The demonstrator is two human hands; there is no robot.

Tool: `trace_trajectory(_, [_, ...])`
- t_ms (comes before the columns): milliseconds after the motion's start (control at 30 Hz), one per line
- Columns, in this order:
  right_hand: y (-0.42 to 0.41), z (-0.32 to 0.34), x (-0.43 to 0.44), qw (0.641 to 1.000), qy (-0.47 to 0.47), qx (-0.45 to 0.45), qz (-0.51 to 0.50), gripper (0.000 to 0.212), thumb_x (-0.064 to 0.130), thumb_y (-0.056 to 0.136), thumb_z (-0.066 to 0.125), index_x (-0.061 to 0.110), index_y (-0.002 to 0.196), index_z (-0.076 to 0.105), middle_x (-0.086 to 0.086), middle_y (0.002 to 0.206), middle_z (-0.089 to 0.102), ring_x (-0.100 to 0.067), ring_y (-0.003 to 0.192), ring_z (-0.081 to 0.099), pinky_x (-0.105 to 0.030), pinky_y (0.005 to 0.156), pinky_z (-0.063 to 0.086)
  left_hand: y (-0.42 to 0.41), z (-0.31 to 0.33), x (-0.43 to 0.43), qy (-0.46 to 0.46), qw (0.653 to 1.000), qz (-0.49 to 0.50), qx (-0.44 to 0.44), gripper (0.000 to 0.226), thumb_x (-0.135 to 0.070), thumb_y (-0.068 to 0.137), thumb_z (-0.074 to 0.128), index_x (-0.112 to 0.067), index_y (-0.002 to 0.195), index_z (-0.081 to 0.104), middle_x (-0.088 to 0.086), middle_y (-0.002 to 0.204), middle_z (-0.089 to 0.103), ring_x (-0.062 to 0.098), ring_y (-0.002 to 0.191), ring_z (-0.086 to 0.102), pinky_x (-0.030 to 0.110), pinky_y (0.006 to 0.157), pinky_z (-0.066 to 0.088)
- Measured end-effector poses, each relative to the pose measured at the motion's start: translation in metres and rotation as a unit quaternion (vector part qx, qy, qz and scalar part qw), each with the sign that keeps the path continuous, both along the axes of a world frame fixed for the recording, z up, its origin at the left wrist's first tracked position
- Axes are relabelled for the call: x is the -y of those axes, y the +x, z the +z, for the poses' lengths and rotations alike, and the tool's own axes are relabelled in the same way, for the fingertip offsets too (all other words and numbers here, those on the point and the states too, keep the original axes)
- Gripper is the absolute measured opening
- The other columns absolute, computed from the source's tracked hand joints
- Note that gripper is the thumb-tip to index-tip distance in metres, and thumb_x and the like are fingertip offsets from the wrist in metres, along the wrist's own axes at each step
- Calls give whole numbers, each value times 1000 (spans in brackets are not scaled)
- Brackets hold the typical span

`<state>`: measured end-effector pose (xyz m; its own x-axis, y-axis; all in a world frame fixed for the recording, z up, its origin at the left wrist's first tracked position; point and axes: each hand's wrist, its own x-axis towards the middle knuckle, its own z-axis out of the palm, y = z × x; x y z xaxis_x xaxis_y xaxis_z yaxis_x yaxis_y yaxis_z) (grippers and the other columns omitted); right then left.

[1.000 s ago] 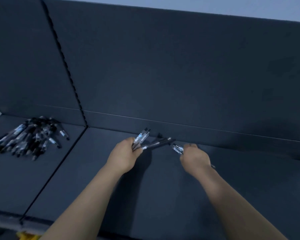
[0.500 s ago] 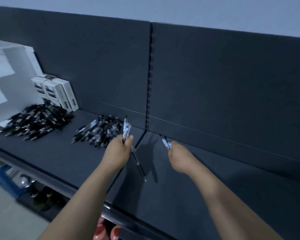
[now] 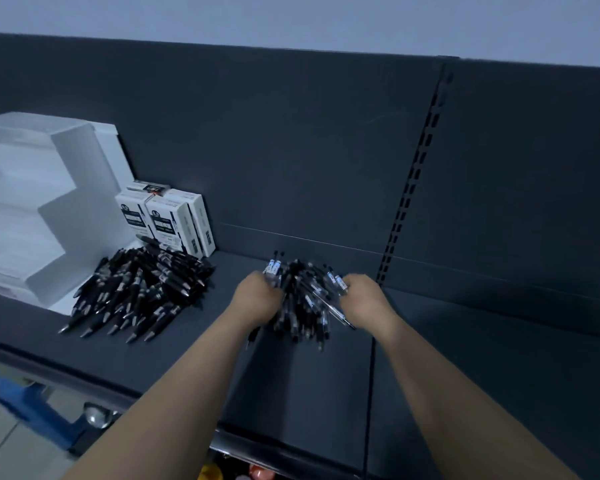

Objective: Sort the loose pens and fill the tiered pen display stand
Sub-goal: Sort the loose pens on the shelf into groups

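Note:
A pile of clear-barrelled pens lies on the dark shelf between my hands. My left hand grips a few clear pens whose ends stick up past its fingers, at the pile's left edge. My right hand holds a few more clear pens at the pile's right edge. A bigger heap of black pens lies further left. The white tiered display stand stands at the far left with bare steps.
White pen boxes stand upright against the back panel beside the stand. A slotted upright splits the back panel on the right. Below the shelf edge are a blue frame and the floor.
The view has swung left. Both hands moved with their pens from the right shelf section to the clear-pen pile, which now sits between them. The stand has come fully into view.

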<state>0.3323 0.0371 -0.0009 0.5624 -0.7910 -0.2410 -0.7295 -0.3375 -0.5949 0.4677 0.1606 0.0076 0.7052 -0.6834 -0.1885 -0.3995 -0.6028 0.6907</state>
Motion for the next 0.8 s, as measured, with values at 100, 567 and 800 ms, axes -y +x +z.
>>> trace_trajectory(100, [16, -4, -2, 1000, -16, 5, -11, 21, -10, 85, 42, 10, 78, 42, -4, 76, 46, -16, 61, 40, -24, 46, 31, 13, -4, 11, 17, 999, -17, 24, 3, -6, 90, 50, -5, 87, 50, 11, 82, 53, 27, 74, 50, 28, 58, 35])
trace_trajectory(567, [15, -35, -11, 994, -92, 58, 26, 30, -5, 95, 34, -6, 116, 56, -10, 123, 53, -28, 110, 56, -32, 90, 44, -3, -37, 4, -13, 991, -33, 129, 32, -30, 92, 56, -9, 115, 58, 8, 122, 50, 32, 116, 44, 38, 95, 43])
trace_trajectory(800, [21, -19, -16, 983, -152, 59, 88, 40, 6, 101, 34, 2, 139, 43, -6, 147, 41, -20, 132, 40, -24, 106, 33, 5, -25, -16, -43, 981, -24, 189, 25, -30, 91, 55, -11, 107, 60, 8, 111, 55, 32, 105, 49, 35, 89, 43])
